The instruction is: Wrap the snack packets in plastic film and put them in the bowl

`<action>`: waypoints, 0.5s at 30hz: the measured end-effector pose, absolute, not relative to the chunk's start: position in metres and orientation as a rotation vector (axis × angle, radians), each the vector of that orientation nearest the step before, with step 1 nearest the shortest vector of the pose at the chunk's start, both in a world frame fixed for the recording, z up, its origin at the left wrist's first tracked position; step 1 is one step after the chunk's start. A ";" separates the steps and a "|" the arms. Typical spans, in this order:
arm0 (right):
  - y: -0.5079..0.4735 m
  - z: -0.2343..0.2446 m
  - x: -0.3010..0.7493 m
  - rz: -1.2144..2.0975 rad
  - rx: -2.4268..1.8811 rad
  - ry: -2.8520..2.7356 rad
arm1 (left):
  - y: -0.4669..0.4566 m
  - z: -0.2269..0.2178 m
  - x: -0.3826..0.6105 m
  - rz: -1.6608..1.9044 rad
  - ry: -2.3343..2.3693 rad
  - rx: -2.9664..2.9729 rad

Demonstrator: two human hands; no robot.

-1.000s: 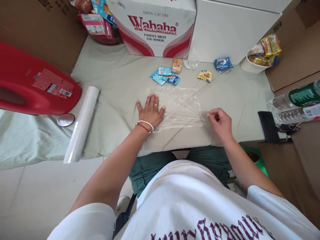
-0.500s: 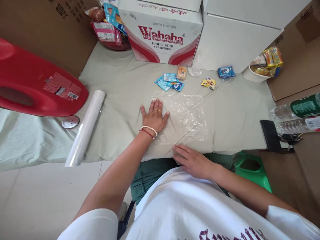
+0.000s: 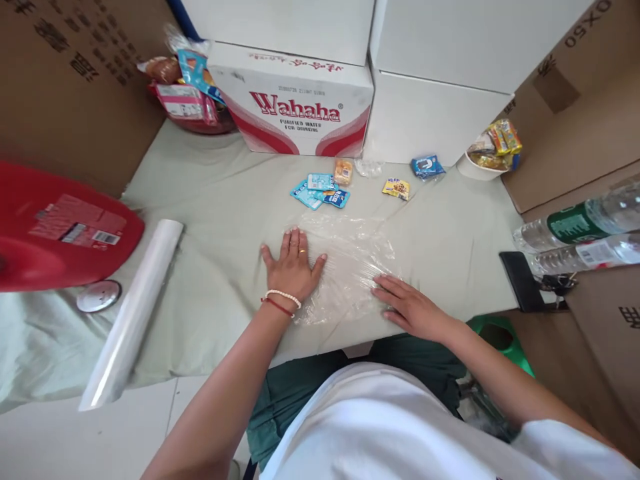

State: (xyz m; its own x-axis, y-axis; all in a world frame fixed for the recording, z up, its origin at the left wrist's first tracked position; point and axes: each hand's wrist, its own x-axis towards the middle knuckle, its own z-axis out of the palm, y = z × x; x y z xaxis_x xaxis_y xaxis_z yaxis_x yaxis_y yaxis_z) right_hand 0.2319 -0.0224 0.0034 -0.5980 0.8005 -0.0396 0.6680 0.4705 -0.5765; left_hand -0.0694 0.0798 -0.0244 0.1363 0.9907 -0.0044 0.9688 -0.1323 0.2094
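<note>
A crinkled sheet of clear plastic film (image 3: 345,267) lies on the cloth-covered table in front of me. My left hand (image 3: 293,270) rests flat on its left part, fingers spread, with a ring and two bracelets showing. On the film's right part lies my right hand (image 3: 410,307), palm down, its fingers stretched out and slightly apart. Just beyond the film are blue snack packets (image 3: 320,190), a small wrapped snack (image 3: 343,172), a yellow packet (image 3: 396,188) and a dark blue packet (image 3: 427,167).
To the left are a roll of film (image 3: 135,313), a round lid (image 3: 99,295) and a red jug (image 3: 75,227). White boxes, among them a Wahaha carton (image 3: 300,110), line the back. A snack tub (image 3: 481,167), plastic bottles (image 3: 575,227) and a black phone-like slab (image 3: 521,280) occupy the right.
My right hand has moved from the table's front edge up and right onto the film. The left hand stays flat on the film. The whole view has shifted.
</note>
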 end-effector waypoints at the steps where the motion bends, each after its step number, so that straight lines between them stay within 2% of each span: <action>1: -0.022 0.010 0.248 0.918 -1.227 -2.476 | 0.080 -0.025 -0.070 0.208 1.941 2.243; 4: 0.013 0.029 0.286 0.996 -1.344 -2.344 | 0.081 -0.025 -0.071 0.204 1.918 2.245; 8: 0.130 0.026 0.307 0.432 -1.806 -2.100 | 0.081 -0.030 -0.073 0.211 1.925 2.246; 10: 0.191 0.014 0.306 0.271 -1.954 -2.001 | 0.082 -0.031 -0.073 0.225 1.926 2.256; 15: 0.252 -0.011 0.289 0.281 -2.039 -2.054 | 0.080 -0.027 -0.070 0.192 1.939 2.252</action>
